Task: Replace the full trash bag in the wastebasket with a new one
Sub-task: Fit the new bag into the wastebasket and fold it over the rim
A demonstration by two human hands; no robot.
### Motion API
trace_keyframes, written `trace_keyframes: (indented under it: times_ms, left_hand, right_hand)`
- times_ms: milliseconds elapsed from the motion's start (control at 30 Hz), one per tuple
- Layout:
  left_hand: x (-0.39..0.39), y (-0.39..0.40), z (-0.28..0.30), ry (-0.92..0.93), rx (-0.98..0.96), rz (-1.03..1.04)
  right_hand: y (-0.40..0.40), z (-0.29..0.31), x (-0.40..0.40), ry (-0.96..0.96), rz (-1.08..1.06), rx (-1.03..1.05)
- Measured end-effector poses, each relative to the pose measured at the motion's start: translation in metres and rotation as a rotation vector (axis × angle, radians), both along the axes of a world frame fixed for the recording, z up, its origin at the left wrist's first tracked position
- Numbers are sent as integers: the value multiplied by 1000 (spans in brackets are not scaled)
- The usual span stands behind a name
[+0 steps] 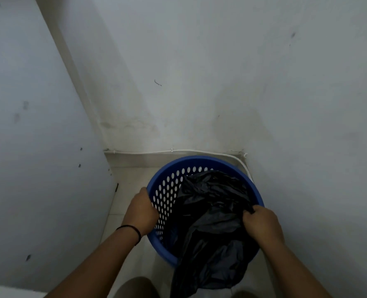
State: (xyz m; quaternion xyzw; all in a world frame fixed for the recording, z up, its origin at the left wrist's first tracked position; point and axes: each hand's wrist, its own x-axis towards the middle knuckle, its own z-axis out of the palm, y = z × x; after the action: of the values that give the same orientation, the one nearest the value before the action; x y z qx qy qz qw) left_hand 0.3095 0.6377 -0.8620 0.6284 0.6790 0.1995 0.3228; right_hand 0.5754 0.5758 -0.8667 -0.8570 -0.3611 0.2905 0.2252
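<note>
Down in the wall corner, the round perforated blue plastic wastebasket [167, 190] — left hand [140, 209] gripping its rim, right hand [262, 224] pinching crinkled black trash bag [212, 211] draped over its near edge.

Scuffed white walls [199, 61] — pale tiled floor [126, 190] — dim corner.

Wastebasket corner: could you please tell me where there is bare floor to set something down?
Bare tile floor lies left of the blue wastebasket, bordered by the left wall and the back skirting. On the right it is crowded: the white cable and the draped black trash bag fill it.
</note>
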Motion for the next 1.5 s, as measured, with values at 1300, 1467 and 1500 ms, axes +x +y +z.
trace_keyframes:
  times_ms: [1300, 1467, 1500]
  left_hand:
    - [19, -43, 96, -1276, -304, 256]
    - [-4, -38, 101, -652, -68, -37]
    - [-6, -38, 102, -596, -70, -71]
  right_hand:
    - [-11, 115, 28, -151, -155, 333]
    - [-3, 143, 27, -626, 357, -344]
    - [3, 144, 16, -684, 493, -295]
